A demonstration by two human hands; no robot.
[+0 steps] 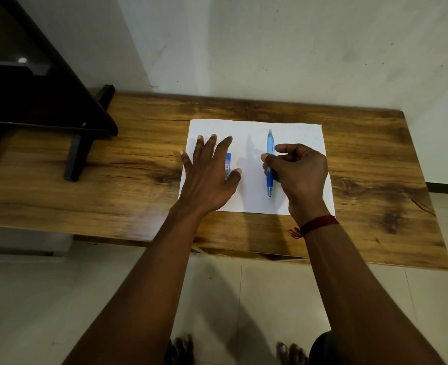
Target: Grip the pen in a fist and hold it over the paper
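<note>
A white sheet of paper (254, 133) lies on a wooden table (128, 159). My left hand (209, 175) is spread flat with straight fingers over the sheet's left part, partly covering a small blue eraser (228, 164). A blue pen (270, 143) lies lengthwise on the sheet, tip toward me. My right hand (296, 172) has its fingers curled round the pen's lower grip section, thumb stretched above it. A red thread is tied around my right wrist.
A dark stand or chair frame (59, 101) sits on the table's left end. A pale wall rises right behind the table. Light floor tiles lie below, and my bare feet (183, 349) show at the bottom edge.
</note>
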